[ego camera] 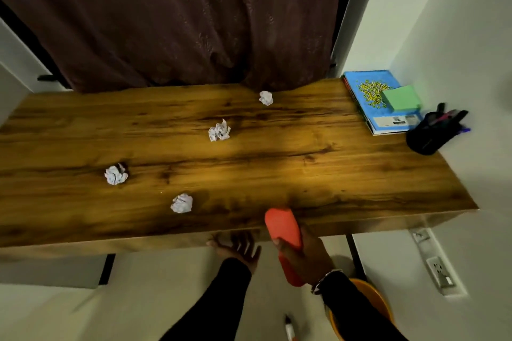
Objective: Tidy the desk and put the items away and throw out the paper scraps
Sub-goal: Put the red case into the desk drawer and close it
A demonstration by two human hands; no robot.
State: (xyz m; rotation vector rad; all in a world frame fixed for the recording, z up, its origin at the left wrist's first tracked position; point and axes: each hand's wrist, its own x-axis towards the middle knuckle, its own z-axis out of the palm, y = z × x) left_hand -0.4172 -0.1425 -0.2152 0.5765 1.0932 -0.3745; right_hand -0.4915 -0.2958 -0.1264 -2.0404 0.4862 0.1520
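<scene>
While the right hand (304, 255) grips an orange-red oblong object (282, 227), fingers curled round its middle, the object's upper end overlaps the front edge of the wooden desk (332, 169). The left hand (238, 250) sits just below that edge with its fingers spread and loose; a pale blur at the fingertips cannot be identified.

Four crumpled paper balls lie well apart on the desktop: far centre (266, 98), middle (219, 130), left (116, 174) and near front (181, 203).

At the far right corner, a green note pad (401, 98) rests on stacked blue books (371, 97), beside a black pen holder (426, 135).

On the floor stand an orange bin (379, 304), partly hidden by the right sleeve, and a marker (289, 328). A dark curtain (180, 22) hangs behind the desk.
</scene>
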